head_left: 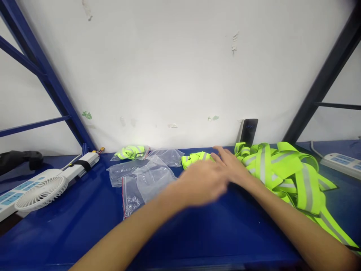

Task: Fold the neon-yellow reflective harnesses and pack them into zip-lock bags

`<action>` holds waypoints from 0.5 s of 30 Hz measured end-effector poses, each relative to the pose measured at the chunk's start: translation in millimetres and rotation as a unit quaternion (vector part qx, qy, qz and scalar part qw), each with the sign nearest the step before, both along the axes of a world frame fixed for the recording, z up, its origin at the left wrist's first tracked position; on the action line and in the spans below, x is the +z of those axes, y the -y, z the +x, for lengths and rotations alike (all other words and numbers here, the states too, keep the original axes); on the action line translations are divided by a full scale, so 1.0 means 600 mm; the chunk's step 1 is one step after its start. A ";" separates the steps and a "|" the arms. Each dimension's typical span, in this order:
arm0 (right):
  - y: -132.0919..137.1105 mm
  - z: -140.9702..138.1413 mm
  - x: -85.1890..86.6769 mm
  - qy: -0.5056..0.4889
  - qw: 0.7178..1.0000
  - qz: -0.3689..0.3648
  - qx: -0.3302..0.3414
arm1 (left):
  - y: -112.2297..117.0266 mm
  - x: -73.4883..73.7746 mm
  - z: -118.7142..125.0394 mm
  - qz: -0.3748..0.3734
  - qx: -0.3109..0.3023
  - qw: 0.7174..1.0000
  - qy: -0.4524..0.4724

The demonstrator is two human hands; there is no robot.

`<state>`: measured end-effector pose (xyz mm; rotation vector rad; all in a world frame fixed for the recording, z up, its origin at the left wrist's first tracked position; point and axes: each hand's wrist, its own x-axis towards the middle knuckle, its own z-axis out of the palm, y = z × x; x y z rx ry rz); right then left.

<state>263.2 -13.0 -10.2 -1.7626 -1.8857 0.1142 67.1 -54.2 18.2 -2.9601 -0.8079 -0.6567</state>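
My left hand (203,181) is smeared by motion and crosses in front of my right hand; whether its fingers hold anything cannot be made out. My right hand (230,165) reaches forward with fingers stretched out and a little apart. Its fingertips are beside a folded bundle of yellow-green reflective strap (194,158), which my left hand partly hides. To the right lies a large loose heap of the same reflective strap (282,169). Several clear zip bags (155,177) lie flat to the left of my hands. Behind them, one bag holds a folded reflective strap (130,152).
A smartphone (248,131) leans on the white wall behind the heap. At left are a white handheld fan (42,192), a power strip (9,203) and a black object (21,160). Another power strip (342,162) is at right. Blue frame posts (53,86) flank the blue table (225,233).
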 end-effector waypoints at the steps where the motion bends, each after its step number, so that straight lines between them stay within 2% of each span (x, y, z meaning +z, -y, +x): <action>1: -0.002 0.000 -0.003 0.000 1.000 -0.022 0.007 | -0.038 0.003 -0.009 -0.009 0.024 1.000 0.010; 3: -0.006 -0.001 -0.011 -0.002 0.998 -0.054 0.010 | -0.089 -0.003 -0.031 -0.029 0.111 0.993 0.030; 5: -0.007 -0.004 -0.014 -0.026 0.996 -0.087 0.010 | -0.109 -0.025 -0.047 -0.051 0.119 0.991 -0.022; 8: -0.002 -0.012 -0.009 -0.121 0.977 -0.175 0.027 | -0.106 -0.059 -0.051 -0.047 0.116 0.988 -0.084; 10: 0.002 -0.017 -0.001 -0.211 0.952 -0.219 0.042 | -0.103 -0.072 -0.045 -0.026 0.149 0.984 -0.093; 13: 0.006 -0.020 0.006 -0.335 0.911 -0.223 0.090 | -0.112 -0.079 -0.036 0.002 0.204 0.974 -0.093; 15: 0.005 -0.019 0.005 -0.370 0.895 -0.206 0.142 | -0.122 -0.083 -0.034 0.020 0.223 0.971 -0.084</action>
